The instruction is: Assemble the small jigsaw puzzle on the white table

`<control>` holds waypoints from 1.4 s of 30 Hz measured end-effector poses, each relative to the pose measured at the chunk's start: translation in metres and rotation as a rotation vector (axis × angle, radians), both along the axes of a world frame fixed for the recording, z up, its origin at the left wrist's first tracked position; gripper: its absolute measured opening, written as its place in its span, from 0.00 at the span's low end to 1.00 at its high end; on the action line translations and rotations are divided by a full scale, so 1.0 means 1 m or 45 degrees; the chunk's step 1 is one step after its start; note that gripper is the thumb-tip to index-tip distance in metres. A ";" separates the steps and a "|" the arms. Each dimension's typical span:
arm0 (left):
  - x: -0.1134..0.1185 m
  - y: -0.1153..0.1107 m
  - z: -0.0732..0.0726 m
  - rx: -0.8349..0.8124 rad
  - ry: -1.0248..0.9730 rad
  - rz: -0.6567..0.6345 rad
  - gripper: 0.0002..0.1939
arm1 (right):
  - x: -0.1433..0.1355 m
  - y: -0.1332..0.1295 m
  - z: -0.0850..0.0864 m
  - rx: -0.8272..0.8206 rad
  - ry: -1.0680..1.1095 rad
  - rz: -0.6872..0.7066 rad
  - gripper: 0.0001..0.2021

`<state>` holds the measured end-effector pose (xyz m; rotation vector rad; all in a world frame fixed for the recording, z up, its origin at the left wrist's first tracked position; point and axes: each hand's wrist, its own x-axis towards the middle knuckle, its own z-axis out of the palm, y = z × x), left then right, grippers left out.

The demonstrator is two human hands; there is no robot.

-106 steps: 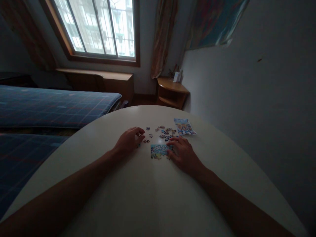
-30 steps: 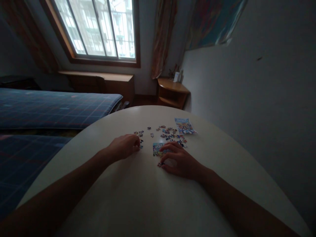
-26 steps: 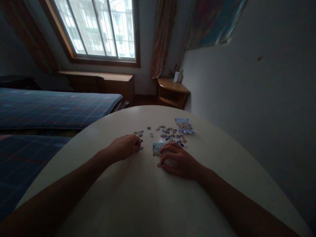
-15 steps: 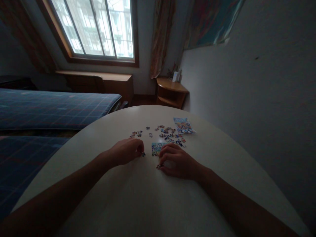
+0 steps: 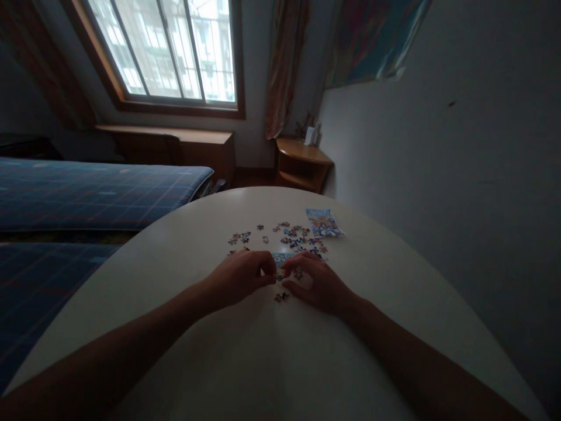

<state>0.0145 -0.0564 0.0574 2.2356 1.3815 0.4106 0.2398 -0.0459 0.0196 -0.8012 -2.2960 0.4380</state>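
Observation:
My left hand (image 5: 245, 275) has thumb and forefinger pinched on a small jigsaw piece (image 5: 279, 278), held close to the lower edge of a colourful picture card (image 5: 280, 257). Facing it from the right is my right hand (image 5: 319, 283), its thumb and forefinger apart near that same piece. A pair of small jigsaw pieces (image 5: 281, 297) lies on the table just below the fingertips. Another piece (image 5: 298, 273) shows in the gap under my right hand. Part of the card is hidden behind both hands.
Loose jigsaw pieces (image 5: 300, 234) are spread beyond the hands, with a smaller group (image 5: 239, 238) to the left. A printed packet (image 5: 324, 223) lies at the back right of the round white table (image 5: 263, 362). A plaid mattress (image 5: 96, 196) stands left; a wall is right.
My left hand has moved right with its piece, up to my right hand. My right hand has let go of the pieces below it and risen slightly, its fingers apart.

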 end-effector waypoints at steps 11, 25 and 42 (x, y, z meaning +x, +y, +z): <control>0.011 -0.015 -0.024 0.409 -0.034 -0.078 0.22 | 0.006 0.009 -0.001 -0.056 0.203 -0.247 0.05; -0.039 0.024 -0.009 0.272 0.427 0.380 0.16 | 0.011 0.009 0.002 -0.061 0.115 -0.246 0.07; -0.061 0.031 0.013 -0.067 0.668 0.405 0.10 | 0.011 0.007 0.006 0.025 -0.252 0.051 0.06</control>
